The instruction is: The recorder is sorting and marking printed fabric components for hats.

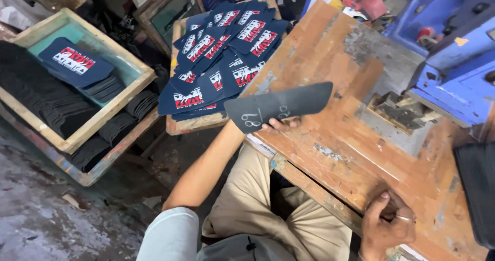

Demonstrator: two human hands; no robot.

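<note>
Many red-white-labelled dark pieces (221,60), fanned

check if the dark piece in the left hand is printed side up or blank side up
Blank side up: the dark piece in the left hand shows a plain grey face with chalk marks only, no red-and-white print.

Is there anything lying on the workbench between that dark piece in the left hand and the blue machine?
Nothing visible. The left hand holds the dark piece over bare wooden bench; the stretch toward the blue machine looks clear.

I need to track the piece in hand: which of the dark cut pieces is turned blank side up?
The one held in the left hand, the dark piece over the wooden table. It shows chalk marks; the others show red-and-white prints.
</note>
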